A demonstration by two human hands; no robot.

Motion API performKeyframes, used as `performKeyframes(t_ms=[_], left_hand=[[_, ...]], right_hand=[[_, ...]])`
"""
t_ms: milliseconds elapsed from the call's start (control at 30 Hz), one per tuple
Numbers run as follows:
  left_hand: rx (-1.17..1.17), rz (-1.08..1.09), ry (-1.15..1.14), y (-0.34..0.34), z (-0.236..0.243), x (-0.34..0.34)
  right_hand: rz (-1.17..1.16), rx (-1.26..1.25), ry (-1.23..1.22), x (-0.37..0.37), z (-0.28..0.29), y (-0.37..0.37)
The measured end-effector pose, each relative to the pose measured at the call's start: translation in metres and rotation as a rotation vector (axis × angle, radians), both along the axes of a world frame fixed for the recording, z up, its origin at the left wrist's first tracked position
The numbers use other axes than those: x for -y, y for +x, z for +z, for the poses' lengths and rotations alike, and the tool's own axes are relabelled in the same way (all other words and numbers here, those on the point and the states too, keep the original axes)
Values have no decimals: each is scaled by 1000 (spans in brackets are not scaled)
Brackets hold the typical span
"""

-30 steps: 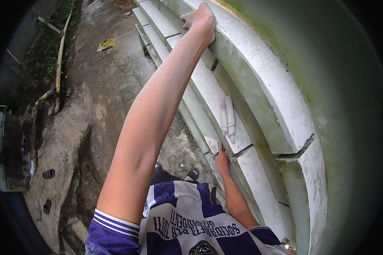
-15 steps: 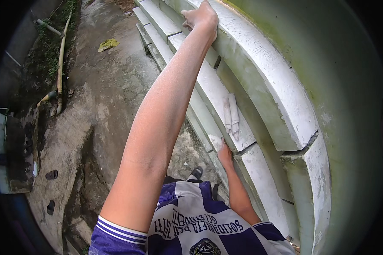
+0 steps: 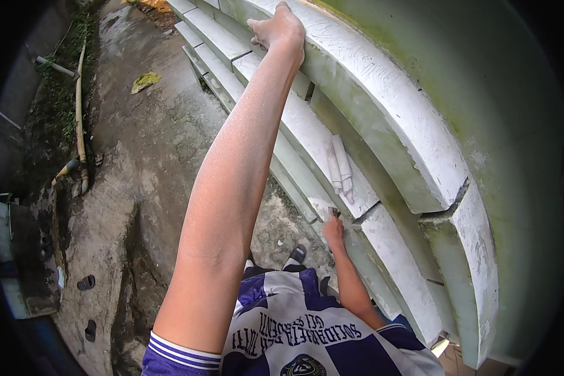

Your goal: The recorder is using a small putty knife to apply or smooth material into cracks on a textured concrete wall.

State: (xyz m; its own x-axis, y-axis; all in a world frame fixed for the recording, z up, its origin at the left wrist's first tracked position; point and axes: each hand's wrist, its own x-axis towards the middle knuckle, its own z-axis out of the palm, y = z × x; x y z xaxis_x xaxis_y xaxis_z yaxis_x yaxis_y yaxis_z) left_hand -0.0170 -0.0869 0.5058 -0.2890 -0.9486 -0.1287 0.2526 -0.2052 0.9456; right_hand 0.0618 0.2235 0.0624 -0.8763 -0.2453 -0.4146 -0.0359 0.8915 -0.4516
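My left hand [image 3: 279, 32], dusted white, grips the edge of a curved white-topped ledge [image 3: 382, 88] high in the view, its arm stretching across the middle. Lower down, my right hand [image 3: 332, 229] is closed on a small dark tool [image 3: 334, 212], possibly a scraper, against a white-patched lower ledge [image 3: 294, 169]; its exact shape is unclear. Two whitish rolled or stick-like pieces [image 3: 339, 164] lie side by side on the middle ledge, just above my right hand. Gaps split the stepped ledges into sections.
A green curved wall [image 3: 514, 156] rises at the right. Left are a stained concrete path [image 3: 131, 138], long pipes [image 3: 79, 119], a yellow scrap [image 3: 145, 81], loose sandals [image 3: 86, 283] and a worn raised slab [image 3: 106, 244]. My sandalled feet [image 3: 296, 255] show below.
The view has shifted slightly, scenery at the left appearing lower. My right hand has shifted slightly, and the dark tool in it now shows more clearly. My left hand remains on the upper ledge.
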Motion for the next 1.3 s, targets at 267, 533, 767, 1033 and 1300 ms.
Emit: performKeyframes(t_ms=[267,533,767,1033,1300], left_hand=[[29,49,67,-11,-9,29],[-30,-83,74,-10,-8,26],[-70,-83,94,-10,-9,29],[-10,-57,42,-8,-6,27],[20,-21,43,-11,-13,29]], right_hand=[[-19,-67,-18,12,8,10],[-453,282,-431,-7,28,14],[-720,718,-925,-18,6,0],[-645,815,-1026,-13,-58,-28],[-418,613,-778,-7,-51,-28]])
